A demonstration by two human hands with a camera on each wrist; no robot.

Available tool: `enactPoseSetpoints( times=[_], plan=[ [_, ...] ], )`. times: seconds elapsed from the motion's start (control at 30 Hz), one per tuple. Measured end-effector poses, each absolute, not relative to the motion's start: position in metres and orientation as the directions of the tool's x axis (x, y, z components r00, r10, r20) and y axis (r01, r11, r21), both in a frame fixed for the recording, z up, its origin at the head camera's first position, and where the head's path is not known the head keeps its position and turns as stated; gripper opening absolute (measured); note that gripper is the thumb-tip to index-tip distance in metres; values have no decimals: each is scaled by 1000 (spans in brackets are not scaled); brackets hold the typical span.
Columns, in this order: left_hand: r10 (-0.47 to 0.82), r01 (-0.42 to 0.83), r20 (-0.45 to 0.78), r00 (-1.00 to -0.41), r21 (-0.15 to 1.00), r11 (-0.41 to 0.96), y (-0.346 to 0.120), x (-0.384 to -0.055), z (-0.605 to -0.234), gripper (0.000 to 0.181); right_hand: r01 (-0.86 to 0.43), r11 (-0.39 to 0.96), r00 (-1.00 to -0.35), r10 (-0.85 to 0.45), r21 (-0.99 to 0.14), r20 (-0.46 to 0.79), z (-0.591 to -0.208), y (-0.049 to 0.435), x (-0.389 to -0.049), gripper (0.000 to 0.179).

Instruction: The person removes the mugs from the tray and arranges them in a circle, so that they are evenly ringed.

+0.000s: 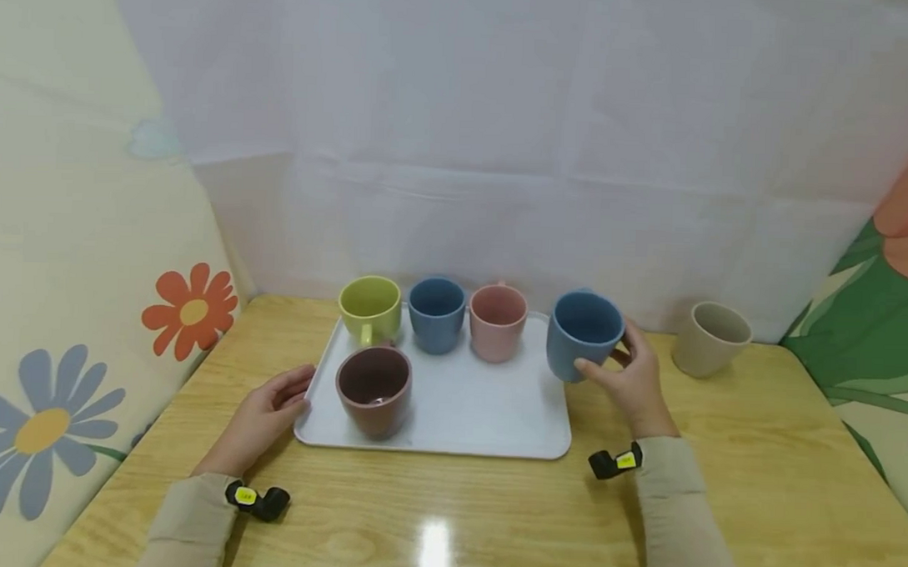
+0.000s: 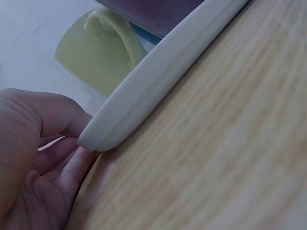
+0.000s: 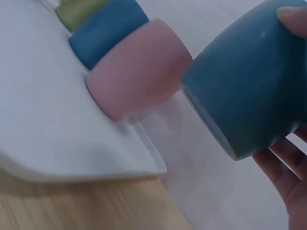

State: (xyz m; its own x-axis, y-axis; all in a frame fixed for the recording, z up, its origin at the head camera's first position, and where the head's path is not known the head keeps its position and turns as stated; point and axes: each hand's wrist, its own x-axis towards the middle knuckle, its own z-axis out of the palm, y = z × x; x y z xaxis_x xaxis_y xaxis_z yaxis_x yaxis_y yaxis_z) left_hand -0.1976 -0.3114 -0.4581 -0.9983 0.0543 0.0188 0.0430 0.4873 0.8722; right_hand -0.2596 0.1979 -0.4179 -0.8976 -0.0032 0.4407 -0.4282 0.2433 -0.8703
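Observation:
My right hand [image 1: 634, 381] grips a blue mug [image 1: 581, 334], thumb on its near side and fingers around its right side. The mug is raised, slightly tilted, over the right edge of a white tray [image 1: 487, 410]; its underside shows in the right wrist view. My left hand [image 1: 265, 414] pinches the tray's rim [image 2: 139, 91] at the left side. On the tray stand a green mug [image 1: 369, 310], another blue mug [image 1: 436, 316] and a pink mug [image 1: 498, 325] in a back row. A brown mug [image 1: 375, 393] stands at the tray's front left.
A beige cup [image 1: 711, 341] stands on the wooden table [image 1: 506, 519] at the far right. White cloth [image 1: 459, 150] hangs along the back edge. Flower-patterned cloth [image 1: 171, 424] borders the left side, and similar cloth the right.

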Motion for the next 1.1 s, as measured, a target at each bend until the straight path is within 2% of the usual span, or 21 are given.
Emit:
enactPoseSetpoints(
  times=[0.37, 0.7, 1.1],
  plan=[
    [52, 35, 10, -999, 869, 493, -312, -198, -458, 56, -316, 259, -925, 131, -913, 357, -424, 219, -263, 77],
    [47, 4, -22, -999, 872, 489, -310, -198, -456, 57, -281, 219, -910, 250, -934, 332, -436, 236, -264, 69],
    [47, 24, 1, -999, 872, 489, -311, -198, -458, 56, -159, 246, -903, 355, -956, 242, -443, 248, -266, 75]
  ],
)
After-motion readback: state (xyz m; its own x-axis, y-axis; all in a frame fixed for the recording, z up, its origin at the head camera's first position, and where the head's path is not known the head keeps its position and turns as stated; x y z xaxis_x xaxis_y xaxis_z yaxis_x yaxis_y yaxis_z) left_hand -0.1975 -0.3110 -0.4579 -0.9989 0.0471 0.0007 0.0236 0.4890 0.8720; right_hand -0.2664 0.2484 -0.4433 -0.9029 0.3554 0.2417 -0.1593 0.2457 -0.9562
